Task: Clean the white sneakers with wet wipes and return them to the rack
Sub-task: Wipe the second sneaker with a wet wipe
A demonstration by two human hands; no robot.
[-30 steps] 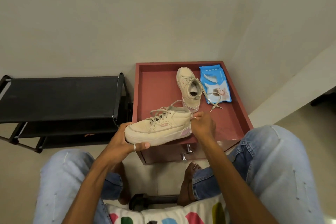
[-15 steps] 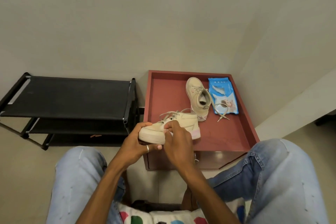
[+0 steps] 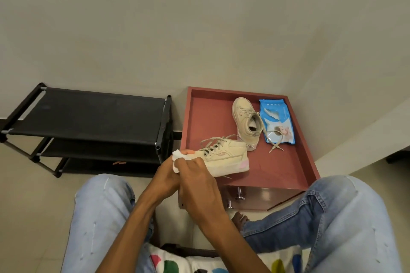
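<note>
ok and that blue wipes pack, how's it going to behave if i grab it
Probably floppy: the wipes pack is a soft film pouch lying flat in the red tray. Its glossy surface may be a little slippery. The resting sneaker's lace lies across it, so lifting would likely drag the lace.

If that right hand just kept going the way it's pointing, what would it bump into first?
The right hand grips a wipe against the held sneaker, so the sneaker's toe comes first; beyond, probably the black rack, depth unclear.
</note>
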